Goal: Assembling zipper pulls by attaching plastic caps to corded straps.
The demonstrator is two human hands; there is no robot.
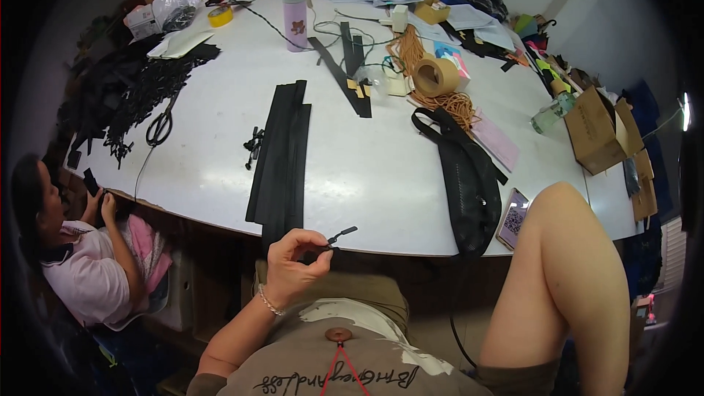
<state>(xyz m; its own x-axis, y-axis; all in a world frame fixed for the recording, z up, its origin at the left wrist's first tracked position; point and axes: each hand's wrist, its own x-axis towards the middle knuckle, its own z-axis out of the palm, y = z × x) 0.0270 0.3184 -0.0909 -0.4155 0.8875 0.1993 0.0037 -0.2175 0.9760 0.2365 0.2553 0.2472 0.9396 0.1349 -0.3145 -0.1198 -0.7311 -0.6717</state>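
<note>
Just off the table's near edge, my left hand [297,268] is closed, thumb and index finger pinching a small black zipper pull [342,235]. Its tab sticks out to the right of the fingertips. Long black zipper strips [282,154] lie on the table beyond this hand, their near ends hanging over the edge behind it. To the left of the strips sits a little heap of black zipper pulls [254,147]. My right arm [561,264] is bent, elbow toward the table; its hand is outside the picture.
A black bag [468,183] and a phone [512,218] lie right of centre. Scissors [160,128] rest near a dark pile [139,88] at left. Farther back stand a bottle [295,15] and a tape roll [435,77]. Co-workers sit at the left and far side.
</note>
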